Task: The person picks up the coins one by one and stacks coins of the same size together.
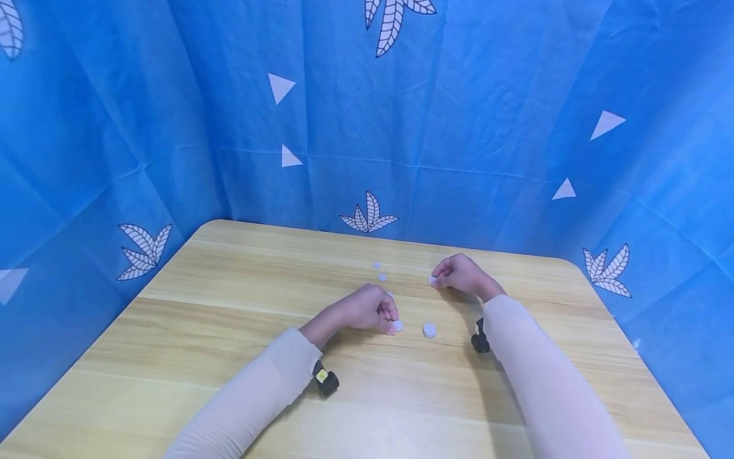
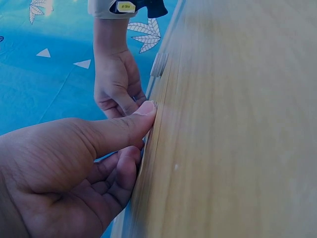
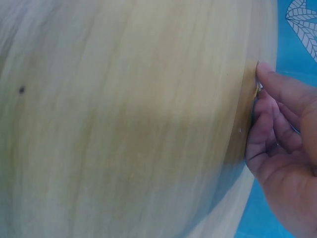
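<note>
Near the middle of the table, my left hand (image 1: 367, 308) pinches a small white disc (image 1: 398, 326) between thumb and fingertips, right at the tabletop. Farther back and to the right, my right hand (image 1: 462, 274) holds another white disc at its fingertips; the edge of that disc (image 1: 432, 280) shows left of the fingers. A short stack of white discs (image 1: 429, 330) stands to the right of the left hand; its layers show from the side in the left wrist view (image 2: 159, 64). In the right wrist view the fingers (image 3: 270, 131) largely hide the held disc.
Two white discs lie farther back, one at the rear (image 1: 376, 265) and one a little nearer (image 1: 381, 277). Another disc (image 1: 391, 294) shows partly behind the left hand. The wooden table (image 1: 241, 274) meets a blue patterned curtain (image 1: 355, 115) at its back and sides.
</note>
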### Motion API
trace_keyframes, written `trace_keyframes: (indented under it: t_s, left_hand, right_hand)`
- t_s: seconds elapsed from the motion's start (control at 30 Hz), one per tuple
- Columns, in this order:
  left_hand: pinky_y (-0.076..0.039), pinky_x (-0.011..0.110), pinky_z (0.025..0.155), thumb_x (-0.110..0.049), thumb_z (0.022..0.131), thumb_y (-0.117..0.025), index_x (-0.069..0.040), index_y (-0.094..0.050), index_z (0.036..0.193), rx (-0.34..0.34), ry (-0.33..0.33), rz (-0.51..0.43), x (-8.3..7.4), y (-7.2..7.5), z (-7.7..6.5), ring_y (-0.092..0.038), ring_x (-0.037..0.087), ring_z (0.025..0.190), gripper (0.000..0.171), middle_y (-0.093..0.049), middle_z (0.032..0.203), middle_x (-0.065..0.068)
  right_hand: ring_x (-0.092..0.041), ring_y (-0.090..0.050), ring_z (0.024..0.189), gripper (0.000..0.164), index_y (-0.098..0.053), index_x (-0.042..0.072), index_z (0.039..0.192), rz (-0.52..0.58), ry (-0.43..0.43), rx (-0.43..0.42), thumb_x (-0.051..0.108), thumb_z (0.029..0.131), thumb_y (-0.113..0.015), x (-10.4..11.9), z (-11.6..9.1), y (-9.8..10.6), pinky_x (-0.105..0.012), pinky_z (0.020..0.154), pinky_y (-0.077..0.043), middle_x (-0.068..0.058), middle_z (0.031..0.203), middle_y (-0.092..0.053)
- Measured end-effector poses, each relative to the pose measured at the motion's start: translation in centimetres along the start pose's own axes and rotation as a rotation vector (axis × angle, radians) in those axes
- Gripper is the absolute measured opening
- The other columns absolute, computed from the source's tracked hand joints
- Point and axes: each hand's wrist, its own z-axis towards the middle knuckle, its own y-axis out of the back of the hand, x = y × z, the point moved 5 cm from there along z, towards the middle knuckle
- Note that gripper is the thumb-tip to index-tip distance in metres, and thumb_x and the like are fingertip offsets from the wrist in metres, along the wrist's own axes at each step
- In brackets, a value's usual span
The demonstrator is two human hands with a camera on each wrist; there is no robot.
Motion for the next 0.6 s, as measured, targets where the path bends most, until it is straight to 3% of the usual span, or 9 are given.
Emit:
trace_keyframes:
  t_s: [0.33,0.6]
  left_hand:
    - [-0.055,0.021,0.075,-0.017,0.079,-0.090,-0.015,-0.076,0.089,0.002,0.010,-0.004,0.04,0.05,-0.05,-0.063,0.007,0.078,0.017,-0.068,0.080,-0.010]
    - [-0.054,0.021,0.075,-0.018,0.079,-0.090,-0.016,-0.076,0.089,0.002,0.007,0.011,-0.06,0.05,-0.04,-0.063,0.007,0.078,0.017,-0.068,0.080,-0.010]
  right_hand:
    - [-0.022,-0.059,0.094,0.020,-0.071,0.000,0.108,0.015,-0.043,0.054,0.012,0.093,-0.076,0.39,0.10,-0.01,-0.039,0.090,-0.048,-0.009,0.100,-0.069]
    - [-0.023,-0.057,0.096,0.019,-0.068,0.001,0.107,0.016,-0.024,0.078,0.011,0.093,-0.075,0.49,0.22,-0.01,-0.040,0.090,-0.048,-0.009,0.102,-0.066]
